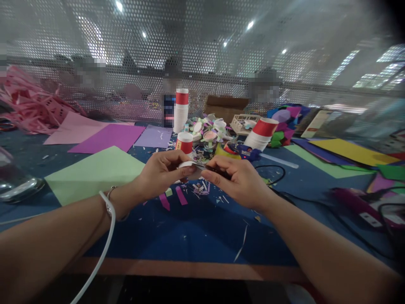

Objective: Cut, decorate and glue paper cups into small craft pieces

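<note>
At the far left a pink heap (28, 105) is lying beside pink (79, 126), purple (107, 137) and green (95, 171) sheets spread over the blue table (190, 236). A bracelet (109, 202) is being worn on the left wrist, and a white cable (101, 253) is being trailed across that forearm. The left hand (161, 171) is being held closed around the edge of a small white paper piece (190, 165), thumb and fingers pinching it just above the table. The right hand (237, 179) is being closed on the same piece from the other side, along with something dark and thin; whether that is a tool cannot be told. Snippets (199, 188) and two magenta strips (172, 198) are lying scattered under the hands, which suggests that cutting or trimming is well under way. Behind them, red-banded cups (184, 142) and finished paper flowers (210, 131) are standing, so several pieces seem done while this one is being worked. Further right a glue gun (243, 151) is resting with its cord (275, 173), untouched, and more coloured sheets (351, 152) are lying unused, so more work appears to be left
</note>
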The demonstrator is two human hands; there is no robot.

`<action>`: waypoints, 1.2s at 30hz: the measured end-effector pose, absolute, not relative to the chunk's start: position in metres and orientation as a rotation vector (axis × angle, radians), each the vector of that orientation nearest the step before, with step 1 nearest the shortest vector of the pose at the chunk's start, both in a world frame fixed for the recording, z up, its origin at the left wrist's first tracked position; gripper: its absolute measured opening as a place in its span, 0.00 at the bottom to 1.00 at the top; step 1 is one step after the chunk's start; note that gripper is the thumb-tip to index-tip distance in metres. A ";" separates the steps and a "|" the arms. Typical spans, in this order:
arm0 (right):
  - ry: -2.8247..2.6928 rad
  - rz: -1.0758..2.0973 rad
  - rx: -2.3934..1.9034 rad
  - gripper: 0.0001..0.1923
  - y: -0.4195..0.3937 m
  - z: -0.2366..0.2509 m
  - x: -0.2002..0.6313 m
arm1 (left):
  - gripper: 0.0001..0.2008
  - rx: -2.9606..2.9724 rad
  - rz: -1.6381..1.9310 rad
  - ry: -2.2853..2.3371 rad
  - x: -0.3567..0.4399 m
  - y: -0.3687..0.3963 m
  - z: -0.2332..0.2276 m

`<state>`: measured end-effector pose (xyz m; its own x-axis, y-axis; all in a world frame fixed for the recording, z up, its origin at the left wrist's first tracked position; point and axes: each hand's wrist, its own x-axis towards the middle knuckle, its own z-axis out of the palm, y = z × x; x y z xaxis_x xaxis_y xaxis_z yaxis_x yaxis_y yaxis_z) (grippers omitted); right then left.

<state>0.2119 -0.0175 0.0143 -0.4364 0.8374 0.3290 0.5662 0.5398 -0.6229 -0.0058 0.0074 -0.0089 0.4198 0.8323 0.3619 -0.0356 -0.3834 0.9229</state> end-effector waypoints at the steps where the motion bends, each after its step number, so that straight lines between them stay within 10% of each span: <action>1: -2.160 0.574 -1.128 0.16 -0.017 0.014 0.212 | 0.06 1.710 1.115 0.700 -0.006 0.008 -0.009; 36: -2.232 0.425 -1.088 0.15 -0.015 0.005 0.215 | 0.10 1.593 0.921 0.754 -0.007 0.008 -0.008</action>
<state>0.2152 -0.0146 0.0054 -0.4744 0.7920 0.3843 0.5953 0.6102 -0.5228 -0.0072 0.0079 -0.0075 0.4963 0.8502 0.1754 0.0034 -0.2040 0.9790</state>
